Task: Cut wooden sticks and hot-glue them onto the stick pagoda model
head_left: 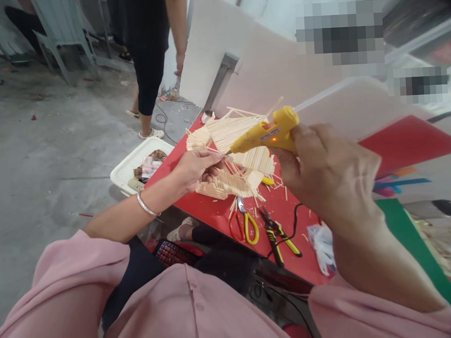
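My right hand (323, 164) is wrapped round the handle of a yellow glue gun (263, 135), whose small orange light is lit. A clear glue stick (316, 94) juts from its back end. The gun's nozzle points left and down, right by the fingertips of my left hand (199, 169). Those fingers are pinched on what looks like a thin wooden stick (211, 149), largely hidden by them. Beneath and behind both hands lies a construction of pale wooden sticks (231, 131) laid side by side in flat panels. Whether the nozzle touches the stick I cannot tell.
On the red table (213, 217) lie scissors (244, 227) with red and yellow handles, black-and-yellow pliers (278, 239), loose sticks and a plastic bag (322, 247). A white tub (121, 169) stands beyond the left edge. A person (143, 47) stands behind; pale boards (257, 56) rise at the back.
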Motion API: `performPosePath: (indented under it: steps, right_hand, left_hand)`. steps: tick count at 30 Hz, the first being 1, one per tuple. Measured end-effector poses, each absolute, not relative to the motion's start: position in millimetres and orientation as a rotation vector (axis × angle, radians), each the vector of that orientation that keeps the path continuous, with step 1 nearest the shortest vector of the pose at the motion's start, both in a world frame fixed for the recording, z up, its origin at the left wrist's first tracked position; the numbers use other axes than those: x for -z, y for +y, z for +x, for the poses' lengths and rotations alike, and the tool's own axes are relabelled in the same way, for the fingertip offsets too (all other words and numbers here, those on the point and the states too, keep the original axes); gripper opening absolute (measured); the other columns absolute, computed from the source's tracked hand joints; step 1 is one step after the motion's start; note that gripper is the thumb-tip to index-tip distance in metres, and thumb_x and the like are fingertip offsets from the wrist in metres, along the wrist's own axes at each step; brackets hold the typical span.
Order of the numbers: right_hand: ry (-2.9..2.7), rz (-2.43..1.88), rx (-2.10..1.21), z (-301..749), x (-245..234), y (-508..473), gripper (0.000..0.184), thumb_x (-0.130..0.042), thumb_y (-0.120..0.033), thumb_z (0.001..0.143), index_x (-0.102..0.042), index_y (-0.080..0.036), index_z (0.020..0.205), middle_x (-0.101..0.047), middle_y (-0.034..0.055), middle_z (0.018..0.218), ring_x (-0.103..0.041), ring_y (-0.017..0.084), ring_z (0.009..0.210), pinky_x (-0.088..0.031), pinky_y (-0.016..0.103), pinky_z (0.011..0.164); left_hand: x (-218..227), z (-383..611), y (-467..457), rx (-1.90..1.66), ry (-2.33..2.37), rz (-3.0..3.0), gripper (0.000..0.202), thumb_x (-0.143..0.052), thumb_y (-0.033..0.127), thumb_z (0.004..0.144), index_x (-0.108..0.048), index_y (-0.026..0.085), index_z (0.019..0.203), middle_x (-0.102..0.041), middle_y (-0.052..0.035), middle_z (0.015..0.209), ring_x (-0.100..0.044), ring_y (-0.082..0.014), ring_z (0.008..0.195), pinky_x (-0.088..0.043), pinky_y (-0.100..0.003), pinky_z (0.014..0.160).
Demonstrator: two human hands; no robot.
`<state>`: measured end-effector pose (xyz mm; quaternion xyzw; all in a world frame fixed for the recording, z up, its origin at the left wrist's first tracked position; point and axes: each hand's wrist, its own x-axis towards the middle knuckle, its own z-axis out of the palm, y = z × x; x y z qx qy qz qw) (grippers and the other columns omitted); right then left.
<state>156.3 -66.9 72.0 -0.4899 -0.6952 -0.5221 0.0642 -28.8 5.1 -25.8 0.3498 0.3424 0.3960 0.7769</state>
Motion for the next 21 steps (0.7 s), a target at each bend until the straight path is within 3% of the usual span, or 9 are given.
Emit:
performPosePath:
  steps: [9, 21]
  right_hand:
    - [-2.079, -1.41, 1.593, 156.0, -71.5, -67.6, 0.036, -0.049, -0.042, 0.097, -0.069, -0.014, 0.11, -0.068, 0.004, 0.08, -0.049, 0.011, 0.058, -0.019, 0.026, 0.049]
    - [-2.078, -1.326, 1.575, 155.1, -70.8, -67.3, 0.034, -0.053, -0.04, 0.096, -0.068, -0.011, 0.107, -0.069, 0.0046, 0.081, -0.048, 0.011, 0.058, -0.02, 0.026, 0.048]
  left_hand:
    - [25.8, -33.8, 4.9, -0.831, 0.71, 0.772, 0.019, -0.066, 0.017, 0.088, -0.071, 0.013, 0.07, -0.067, -0.0044, 0.068, -0.05, -0.0039, 0.048, -0.036, -0.021, 0.049]
    - [34.9, -32.1, 9.7, -0.843, 0.668, 0.81, 0.018, -0.067, 0.016, 0.089, -0.071, 0.013, 0.072, -0.062, -0.0014, 0.061, -0.048, -0.0034, 0.046, -0.035, -0.021, 0.049]
